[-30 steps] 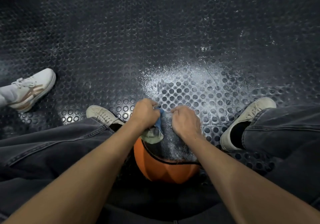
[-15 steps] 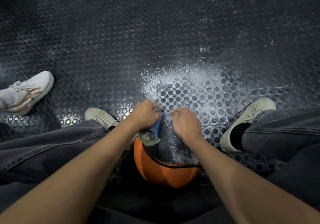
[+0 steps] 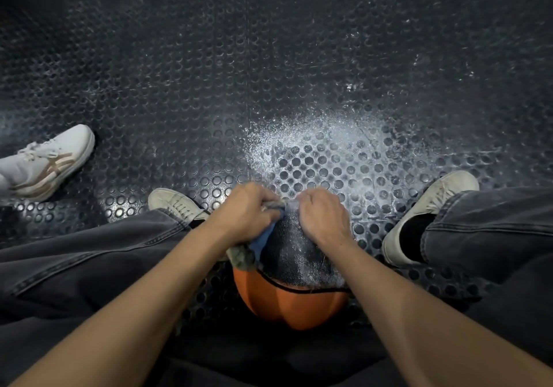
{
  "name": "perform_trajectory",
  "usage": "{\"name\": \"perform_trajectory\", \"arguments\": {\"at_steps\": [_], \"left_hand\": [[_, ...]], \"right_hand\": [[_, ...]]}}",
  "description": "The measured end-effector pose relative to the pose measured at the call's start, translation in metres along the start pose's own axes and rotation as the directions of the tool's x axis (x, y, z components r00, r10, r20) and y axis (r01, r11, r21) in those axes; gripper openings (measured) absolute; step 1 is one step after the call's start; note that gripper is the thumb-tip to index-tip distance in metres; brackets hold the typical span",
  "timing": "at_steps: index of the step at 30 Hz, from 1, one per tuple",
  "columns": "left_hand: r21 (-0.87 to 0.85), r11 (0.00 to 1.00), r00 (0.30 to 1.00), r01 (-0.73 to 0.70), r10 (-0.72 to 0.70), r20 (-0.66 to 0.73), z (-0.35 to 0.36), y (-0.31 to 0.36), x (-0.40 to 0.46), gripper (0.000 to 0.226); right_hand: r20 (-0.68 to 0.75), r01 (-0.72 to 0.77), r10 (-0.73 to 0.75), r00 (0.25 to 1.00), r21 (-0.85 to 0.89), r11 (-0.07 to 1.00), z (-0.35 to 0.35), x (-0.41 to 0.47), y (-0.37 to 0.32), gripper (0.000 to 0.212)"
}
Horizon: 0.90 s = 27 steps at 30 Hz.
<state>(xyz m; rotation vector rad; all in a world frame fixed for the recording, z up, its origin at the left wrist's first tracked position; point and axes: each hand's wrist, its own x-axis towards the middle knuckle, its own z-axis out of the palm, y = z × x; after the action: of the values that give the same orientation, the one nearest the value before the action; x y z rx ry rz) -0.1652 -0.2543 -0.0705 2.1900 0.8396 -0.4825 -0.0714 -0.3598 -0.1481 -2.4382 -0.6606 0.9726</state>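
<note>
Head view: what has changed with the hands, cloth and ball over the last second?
The left hand has dragged the cloth slightly leftward and down the basketball. Otherwise unchanged: it grips the cloth, the right hand holds the ball's top, and the ball sits on the studded floor.

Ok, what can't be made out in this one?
Head view: fingers of the left hand and right hand curl under; the hands' backs hide the tips.
The cloth: mostly hidden inside the left hand.
The ball: its top is hidden by the dark covering, whose material is unclear.
The white shoe: its wearer is cut off by the left edge.
</note>
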Motion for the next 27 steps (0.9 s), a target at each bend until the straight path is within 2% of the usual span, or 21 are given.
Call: {"name": "perform_trajectory", "arguments": {"at_steps": [2,7,11,13,15,18,20,22,24,25,27], "left_hand": [[0.009,1.0,1.0,-0.004,0.004,-0.021,0.003,0.0,0.001,0.019],[-0.012,0.991,0.991,0.134,-0.134,0.018,0.007,0.002,0.049,0.026],[-0.031,0.998,0.998,0.058,-0.058,0.003,0.001,-0.004,0.025,0.018],[-0.091,0.995,0.999,0.043,-0.04,0.027,-0.004,-0.012,0.009,0.011],[-0.254,0.964,0.997,0.081,-0.076,0.031,-0.006,-0.02,0.003,0.012],[-0.646,0.737,0.955,0.2,-0.294,-0.039,0.007,-0.04,0.013,0.005],[-0.771,0.583,0.914,0.258,-0.405,-0.001,0.023,-0.053,0.017,0.009],[-0.867,0.387,0.889,0.312,-0.442,0.123,0.036,-0.065,0.017,0.025],[-0.923,0.173,0.877,0.345,-0.411,0.251,0.042,-0.062,0.012,0.027],[-0.934,0.111,0.881,0.341,-0.386,0.275,0.044,-0.059,0.01,0.026],[-0.946,0.083,0.884,0.312,-0.391,0.257,0.046,-0.058,0.011,0.026]], "right_hand": [[0.008,-0.001,0.002,1.0,-0.01,1.0,0.001,0.001,-0.001,0.037],[-0.008,0.004,-0.004,1.0,-0.011,1.0,-0.001,0.0,-0.001,0.033],[-0.011,0.004,-0.005,1.0,-0.012,1.0,0.003,0.002,0.0,0.036],[-0.01,0.005,-0.005,1.0,-0.028,1.0,0.007,0.003,0.001,0.038],[0.009,0.01,-0.01,1.0,-0.019,1.0,0.008,0.005,0.002,0.039],[0.084,-0.07,0.058,0.995,0.156,0.985,-0.003,0.011,0.009,0.033],[0.142,-0.193,0.165,0.976,0.216,0.957,-0.014,0.016,0.023,0.035],[0.261,-0.347,0.288,0.922,0.223,0.911,-0.022,0.014,0.038,0.033],[0.461,-0.547,0.375,0.804,0.327,0.771,-0.03,0.004,0.045,0.041],[0.52,-0.594,0.374,0.768,0.359,0.72,-0.032,0.002,0.048,0.054],[0.535,-0.583,0.346,0.771,0.372,0.723,-0.033,0.001,0.054,0.067]]}}
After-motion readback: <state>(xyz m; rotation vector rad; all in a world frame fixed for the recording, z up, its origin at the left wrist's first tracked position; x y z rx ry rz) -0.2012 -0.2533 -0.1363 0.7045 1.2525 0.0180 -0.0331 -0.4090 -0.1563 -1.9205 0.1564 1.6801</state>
